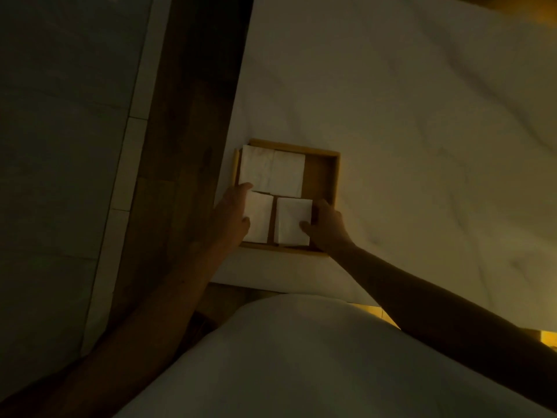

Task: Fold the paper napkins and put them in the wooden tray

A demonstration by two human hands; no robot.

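Dim tabletop (422, 116) — wooden tray (336, 176), its near-right napkin (293, 221) apparently in right hand (329, 228) grip — left hand (231, 213) flat

We see a tray (337, 173) of smooth, pale, matt wood. The napkins (272, 173) in it are white matt paper, faintly textured. The surface (422, 116) looks like smooth pale stone with faint grey veins.
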